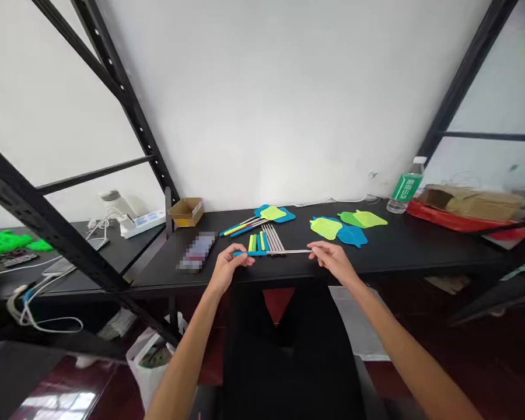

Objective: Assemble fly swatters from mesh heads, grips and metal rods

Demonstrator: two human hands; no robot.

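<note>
Both my hands hold one fly-swatter handle level over the front of the black table. My left hand is closed on its blue grip end. My right hand pinches the bare metal end. Just behind it lie several more handles with yellow, green and blue grips, side by side. Further back lie assembled swatters and loose swatter heads in yellow, blue and green.
A small cardboard box stands at the back left and a blurred flat object lies left of my hands. A water bottle and a red tray with cardboard sit at the right. Black frame bars slant on both sides.
</note>
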